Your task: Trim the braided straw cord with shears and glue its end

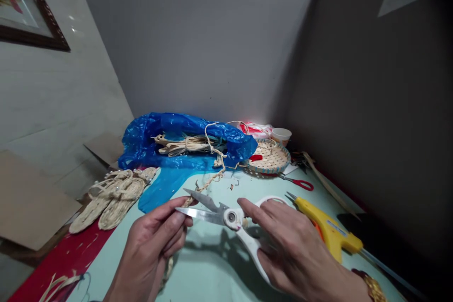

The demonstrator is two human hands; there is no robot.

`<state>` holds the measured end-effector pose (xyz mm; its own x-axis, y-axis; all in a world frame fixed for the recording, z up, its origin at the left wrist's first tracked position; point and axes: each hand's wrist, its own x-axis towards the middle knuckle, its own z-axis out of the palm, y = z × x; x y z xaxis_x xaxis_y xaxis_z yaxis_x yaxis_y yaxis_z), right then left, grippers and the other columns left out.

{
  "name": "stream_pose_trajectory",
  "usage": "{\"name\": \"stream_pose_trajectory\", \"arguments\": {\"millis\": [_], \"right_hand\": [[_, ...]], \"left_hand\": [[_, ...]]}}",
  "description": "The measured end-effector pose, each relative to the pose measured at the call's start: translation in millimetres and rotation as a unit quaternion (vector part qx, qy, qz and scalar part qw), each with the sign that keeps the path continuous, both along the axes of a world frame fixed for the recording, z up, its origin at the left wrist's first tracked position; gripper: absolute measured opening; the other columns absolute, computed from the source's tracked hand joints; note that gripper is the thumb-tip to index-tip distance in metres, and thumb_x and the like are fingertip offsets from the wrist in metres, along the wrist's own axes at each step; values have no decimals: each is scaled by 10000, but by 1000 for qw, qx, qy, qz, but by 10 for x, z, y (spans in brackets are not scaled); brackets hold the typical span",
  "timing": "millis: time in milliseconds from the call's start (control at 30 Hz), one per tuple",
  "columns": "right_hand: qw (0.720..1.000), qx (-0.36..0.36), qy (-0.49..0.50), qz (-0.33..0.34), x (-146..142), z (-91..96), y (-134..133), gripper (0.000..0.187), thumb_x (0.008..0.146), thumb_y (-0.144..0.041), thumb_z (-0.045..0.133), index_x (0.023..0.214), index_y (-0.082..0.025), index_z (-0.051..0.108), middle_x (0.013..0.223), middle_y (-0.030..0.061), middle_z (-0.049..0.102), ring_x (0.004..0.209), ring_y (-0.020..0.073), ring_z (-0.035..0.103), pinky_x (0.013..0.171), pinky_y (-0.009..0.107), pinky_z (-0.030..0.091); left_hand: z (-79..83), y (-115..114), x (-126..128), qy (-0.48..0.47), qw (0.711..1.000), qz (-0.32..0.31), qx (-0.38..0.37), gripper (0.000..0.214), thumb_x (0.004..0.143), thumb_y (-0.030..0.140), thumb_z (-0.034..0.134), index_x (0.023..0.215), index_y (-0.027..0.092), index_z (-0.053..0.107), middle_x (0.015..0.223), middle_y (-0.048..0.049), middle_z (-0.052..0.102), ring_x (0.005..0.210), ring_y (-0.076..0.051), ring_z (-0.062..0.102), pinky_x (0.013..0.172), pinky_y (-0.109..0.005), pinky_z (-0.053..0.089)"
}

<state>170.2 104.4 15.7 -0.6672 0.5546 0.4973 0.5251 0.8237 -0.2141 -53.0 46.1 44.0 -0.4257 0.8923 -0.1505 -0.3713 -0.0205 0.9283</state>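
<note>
At the front edge of the desk (208,269), right hand (293,250) fingers wrap one white scissors (231,219) (blades open); left hand (152,245) fingers pinch one braided straw cord (208,181). Two straw sandals (109,198) lie at the left edge, one glue gun (329,229) at the right.

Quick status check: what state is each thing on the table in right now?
White-handled steel scissors: blades open, held in right hand.
Braided straw cord: held in left hand, beside the blades.
Blue plastic bag: open, straw bundle inside.
Yellow glue gun: lying on its side.
Small red-handled scissors: appear shut, lying flat.
White paper cup: upright.
</note>
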Motion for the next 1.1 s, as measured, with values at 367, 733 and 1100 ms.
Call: {"name": "stream_pose_trajectory", "arguments": {"millis": [367, 733, 1100], "right_hand": [[998, 55, 21, 2, 6, -24, -12, 638, 724, -44, 475, 1350, -160, 425, 767, 38, 563, 664, 204, 507, 566, 303, 384], [993, 105, 44, 0, -30, -110, 17, 465, 856, -37, 420, 1313, -115, 456, 695, 17, 594, 579, 167, 524, 524, 273, 352], [814, -471, 332, -77, -212, 132, 55, 266, 790, -329, 709, 983, -208, 570, 714, -1, 695, 626, 161, 627, 575, 250, 473]], "left_hand": [[-52, -79, -25, 29, 998, -55, 12, 125, 681, 294, 835, 748, 201, 787, 695, -20, 703, 496, -51, 408, 451, -119, 394], [-64, -107, -55, 71, 996, -49, -4, 174, 700, 356, 820, 775, 201, 796, 725, -22, 659, 522, -61, 349, 484, -131, 388], [-64, -64, 73, 42, 994, -87, -58, 287, 675, 388, 822, 896, 209, 783, 558, 56, 452, 489, -62, 252, 394, -118, 220]]}}
